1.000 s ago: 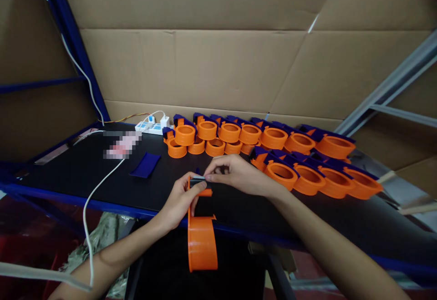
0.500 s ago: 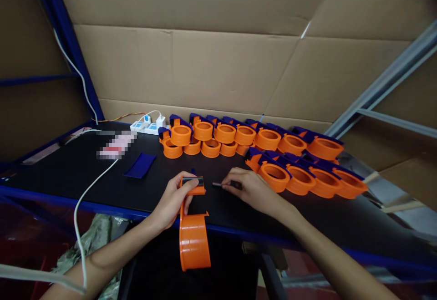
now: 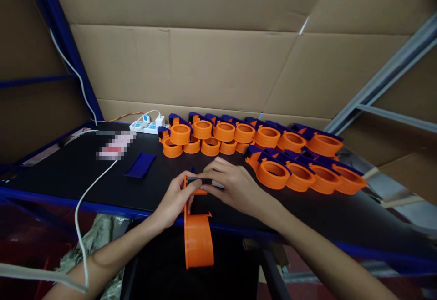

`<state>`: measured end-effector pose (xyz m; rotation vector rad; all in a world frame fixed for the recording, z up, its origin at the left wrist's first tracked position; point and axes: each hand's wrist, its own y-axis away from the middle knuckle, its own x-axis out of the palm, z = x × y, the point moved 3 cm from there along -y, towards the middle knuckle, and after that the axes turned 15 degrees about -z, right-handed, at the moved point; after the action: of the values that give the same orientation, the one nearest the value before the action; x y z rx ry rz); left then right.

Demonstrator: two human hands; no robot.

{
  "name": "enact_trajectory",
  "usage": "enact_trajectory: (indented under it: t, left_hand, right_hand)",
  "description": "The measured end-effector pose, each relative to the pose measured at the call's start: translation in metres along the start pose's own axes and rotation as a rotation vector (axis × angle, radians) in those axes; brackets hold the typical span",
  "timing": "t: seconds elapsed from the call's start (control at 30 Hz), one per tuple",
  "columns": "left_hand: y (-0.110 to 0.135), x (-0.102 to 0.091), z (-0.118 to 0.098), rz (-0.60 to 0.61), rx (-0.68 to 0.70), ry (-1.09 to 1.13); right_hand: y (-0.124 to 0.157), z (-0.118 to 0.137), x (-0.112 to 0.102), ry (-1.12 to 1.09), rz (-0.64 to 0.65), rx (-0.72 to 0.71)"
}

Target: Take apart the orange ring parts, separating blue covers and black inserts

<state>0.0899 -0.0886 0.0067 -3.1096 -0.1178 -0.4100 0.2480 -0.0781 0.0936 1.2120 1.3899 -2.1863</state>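
An orange tape dispenser (image 3: pixel 199 241) hangs over the table's front edge, its wide ring pointing down. My left hand (image 3: pixel 175 198) is closed around its upper arm, with the thumb pressed against a black roller-like piece (image 3: pixel 194 180) at the top. My right hand (image 3: pixel 235 185) has come up against that piece from the right. Its fingers are closed on a small dark rod with a silvery part (image 3: pixel 217 184), whose far end the fingers partly hide. Whether the rod enters the dispenser I cannot tell. A flat dark-blue piece (image 3: pixel 140 165) lies on the table to the left.
Several orange and blue tape dispensers (image 3: pixel 268 137) stand stacked in rows at the back and right of the black table (image 3: pixel 112 186). A white power strip (image 3: pixel 150 128) with plugs sits at the back left. A white cable (image 3: pixel 80 200) crosses the front left edge.
My right hand has moved left with the small rod, from a gap beside the dispenser to its top. The dispenser in my left hand has turned and shifted slightly right.
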Motion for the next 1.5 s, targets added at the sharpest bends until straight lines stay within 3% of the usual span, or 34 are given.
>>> enact_trajectory:
  t: [0.23,0.53,1.17,1.5]
  left_hand:
    - [-0.001,-0.002,0.0,-0.039,-0.02,0.012]
    - [-0.002,-0.002,0.006,0.02,-0.008,-0.003]
    - [-0.002,-0.002,0.006,0.045,-0.009,-0.017]
    - [-0.001,-0.002,0.004,0.039,-0.009,-0.019]
  right_hand:
    - [0.018,-0.043,-0.017,-0.031,-0.085,0.196]
    - [0.033,-0.075,0.022,0.13,0.059,0.404]
    - [0.039,-0.083,0.02,-0.09,0.144,0.322]
    - [0.036,-0.077,0.016,-0.042,0.152,0.353]
